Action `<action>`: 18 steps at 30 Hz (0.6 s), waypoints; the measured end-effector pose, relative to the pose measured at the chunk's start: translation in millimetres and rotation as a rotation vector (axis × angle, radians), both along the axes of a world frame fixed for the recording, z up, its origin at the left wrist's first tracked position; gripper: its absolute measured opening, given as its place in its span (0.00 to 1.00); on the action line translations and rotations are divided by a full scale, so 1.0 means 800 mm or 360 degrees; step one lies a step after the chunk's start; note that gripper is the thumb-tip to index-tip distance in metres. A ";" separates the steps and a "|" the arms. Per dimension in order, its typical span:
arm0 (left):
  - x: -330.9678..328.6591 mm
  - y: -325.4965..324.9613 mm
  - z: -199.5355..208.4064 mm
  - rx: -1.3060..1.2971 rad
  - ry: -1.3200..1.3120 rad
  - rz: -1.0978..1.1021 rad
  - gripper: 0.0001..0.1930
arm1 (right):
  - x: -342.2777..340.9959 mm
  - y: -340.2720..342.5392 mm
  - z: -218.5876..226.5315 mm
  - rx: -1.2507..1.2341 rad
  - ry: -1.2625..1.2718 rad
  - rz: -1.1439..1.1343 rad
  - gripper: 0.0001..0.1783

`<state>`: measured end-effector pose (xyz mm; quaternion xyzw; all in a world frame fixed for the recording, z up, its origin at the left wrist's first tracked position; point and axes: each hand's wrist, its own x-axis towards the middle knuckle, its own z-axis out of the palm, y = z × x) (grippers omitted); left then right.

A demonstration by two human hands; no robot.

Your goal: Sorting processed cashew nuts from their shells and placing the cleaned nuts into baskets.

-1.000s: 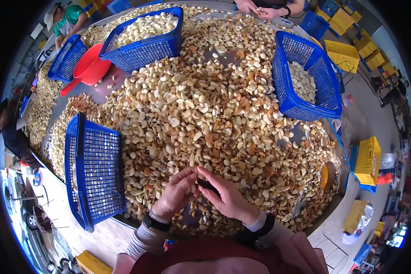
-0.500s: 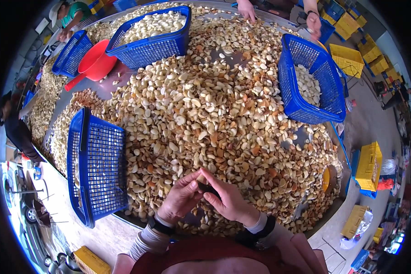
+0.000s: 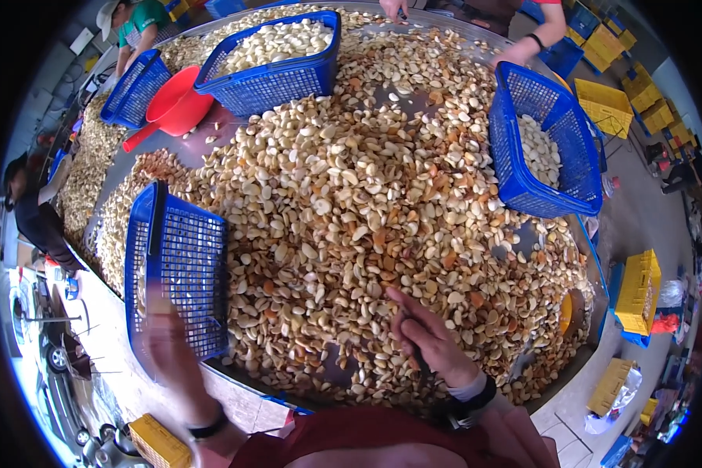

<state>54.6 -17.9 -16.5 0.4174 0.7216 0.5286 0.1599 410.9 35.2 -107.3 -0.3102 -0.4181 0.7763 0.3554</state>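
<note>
A broad heap of pale, nut-like pieces (image 3: 312,234), mixed with some orange and brown ones, covers the metal table in front of me. My right hand (image 3: 437,343) is closed around a slim dark tool (image 3: 421,360) just above the near side of the heap; its working end is not clear. Motion smears my left hand (image 3: 171,339), which is over the near end of the blue basket (image 3: 191,269) on the left. Whether it holds a piece cannot be made out. What lies inside that basket is mostly hidden by its wall.
Blue baskets of whiter pieces stand at the back (image 3: 277,86) and right (image 3: 550,171). A red scoop (image 3: 179,105) lies at the back left, near another blue basket (image 3: 136,90). Across the table, a co-worker's hand (image 3: 519,53) is beside the right basket. Yellow crates (image 3: 638,292) stand beyond the table.
My hands were together over the heap and have parted. The left has swung left to the basket; the right has shifted right with the dark tool. A co-worker's arm has come to the right basket.
</note>
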 end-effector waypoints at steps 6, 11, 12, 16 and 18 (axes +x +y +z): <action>-0.107 0.005 0.044 -0.0987 0.2045 0.0761 0.20 | -0.001 -0.011 -0.023 0.0084 -0.0391 0.0076 0.30; 0.054 0.108 -0.082 -0.0267 0.1226 -0.0395 0.05 | -0.038 -0.010 -0.006 0.0428 -0.0474 0.0268 0.29; 0.073 0.128 -0.106 -0.0560 0.1176 -0.0434 0.05 | -0.041 -0.011 -0.001 0.0524 -0.0472 0.0291 0.29; 0.060 0.142 -0.172 -0.0657 0.0935 -0.0577 0.13 | -0.044 -0.006 0.002 0.0686 -0.0461 0.0349 0.29; 0.069 0.131 -0.159 -0.0831 0.0574 -0.0759 0.16 | -0.037 -0.007 -0.003 0.0593 -0.0445 0.0337 0.29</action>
